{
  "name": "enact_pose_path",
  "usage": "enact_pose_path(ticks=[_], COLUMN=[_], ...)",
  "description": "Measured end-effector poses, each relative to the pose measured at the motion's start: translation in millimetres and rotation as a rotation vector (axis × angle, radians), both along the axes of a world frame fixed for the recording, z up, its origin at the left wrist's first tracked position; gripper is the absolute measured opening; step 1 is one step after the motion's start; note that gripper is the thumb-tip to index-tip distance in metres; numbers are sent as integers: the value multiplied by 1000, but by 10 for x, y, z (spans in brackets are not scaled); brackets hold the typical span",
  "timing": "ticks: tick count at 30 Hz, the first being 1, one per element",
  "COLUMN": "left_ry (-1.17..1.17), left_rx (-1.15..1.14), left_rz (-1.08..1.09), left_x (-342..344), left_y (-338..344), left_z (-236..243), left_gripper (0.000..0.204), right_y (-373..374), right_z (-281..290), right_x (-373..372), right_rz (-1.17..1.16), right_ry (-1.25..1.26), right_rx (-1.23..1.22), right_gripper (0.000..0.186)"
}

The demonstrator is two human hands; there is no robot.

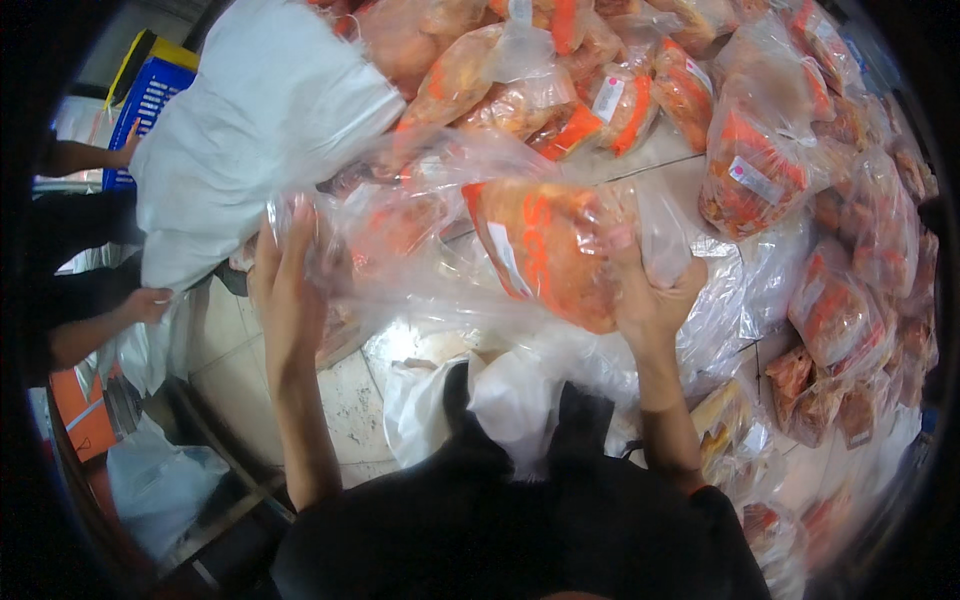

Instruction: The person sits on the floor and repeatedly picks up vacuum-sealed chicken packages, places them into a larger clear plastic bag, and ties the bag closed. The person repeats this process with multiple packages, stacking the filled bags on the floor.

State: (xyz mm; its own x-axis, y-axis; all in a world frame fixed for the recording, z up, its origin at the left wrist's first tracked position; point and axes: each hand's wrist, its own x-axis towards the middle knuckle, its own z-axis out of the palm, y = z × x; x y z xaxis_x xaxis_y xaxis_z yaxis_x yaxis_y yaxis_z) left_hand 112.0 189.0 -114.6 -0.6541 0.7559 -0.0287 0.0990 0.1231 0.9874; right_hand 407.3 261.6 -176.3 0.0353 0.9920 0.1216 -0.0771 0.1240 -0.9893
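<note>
Orange-printed package [565, 262] is up over the tiled floor [345, 405] — right fingers [625, 252] grasping its end, left fingers [299, 240] gripping clear plastic [400, 275]; such slickness could let either slip.

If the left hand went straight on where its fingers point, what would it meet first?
Beyond the clear bag at its fingertips, the left hand would probably meet the white sack first, though the depth between them is unclear.
</note>
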Motion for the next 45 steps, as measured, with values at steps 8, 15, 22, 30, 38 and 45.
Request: enact_pose_path(ticks=[8,15,22,30,38,45], left_ry=[493,532,233,-716,-670,-696], left_rx=[-17,38,-350,-139,17,35], left_rz=[-1104,-597,-544,-141,-74,-111], left_x=[562,662,984,487,434,484], left_y=[684,-223,-801,-785,-327,-713], left_z=[561,333,-848,-377,-290,-37], left_gripper=[36,69,79,82,82,71], right_y=[-232,-296,-80,-118,-378,-220], right_z=[318,328,243,-139,-25,-742], right_x=[-209,-203,-134,-234,-53,-212], right_rz=[331,95,-31,-18,484,534], right_ry=[2,218,566,69,-336,-330], right_rx=[336,22,-71,-50,90,-127], right_gripper=[20,16,23,16,20,30])
